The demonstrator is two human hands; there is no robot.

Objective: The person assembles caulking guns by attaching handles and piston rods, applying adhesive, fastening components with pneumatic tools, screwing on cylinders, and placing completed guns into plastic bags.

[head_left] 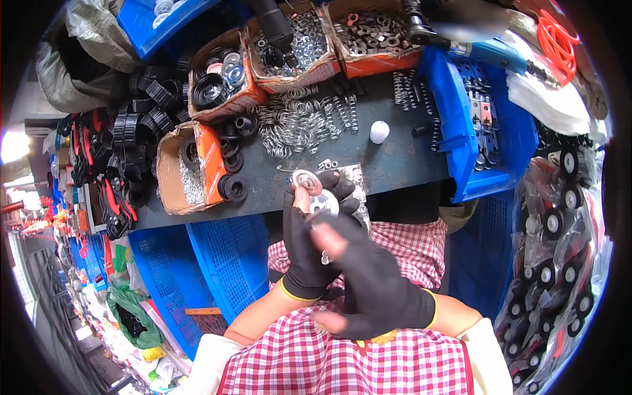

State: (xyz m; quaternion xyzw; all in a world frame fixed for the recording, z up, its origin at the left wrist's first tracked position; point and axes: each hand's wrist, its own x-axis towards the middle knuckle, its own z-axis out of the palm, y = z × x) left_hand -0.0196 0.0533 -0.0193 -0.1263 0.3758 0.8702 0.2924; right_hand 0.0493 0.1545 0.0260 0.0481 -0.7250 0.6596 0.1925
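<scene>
My left hand (pixel 308 250), in a black fingerless glove, grips a small round white and metal part (pixel 324 204) topped by a shiny washer-like disc (pixel 307 181). My right hand (pixel 375 276), gloved the same way, lies over the left wrist with its bare fingertips touching the lower side of that part. Both hands hover above my lap, which is covered by a red and white checked apron (pixel 408 243), just in front of the dark workbench (pixel 395 158).
Orange cardboard boxes of washers (pixel 296 46), nuts (pixel 375 36) and black rings (pixel 217 82) line the bench back. Loose metal springs (pixel 296 122) and a white knob (pixel 379 131) lie on it. Blue bins (pixel 487 131) stand right, blue crates (pixel 217 263) left, black-and-white wheels (pixel 553 224) far right.
</scene>
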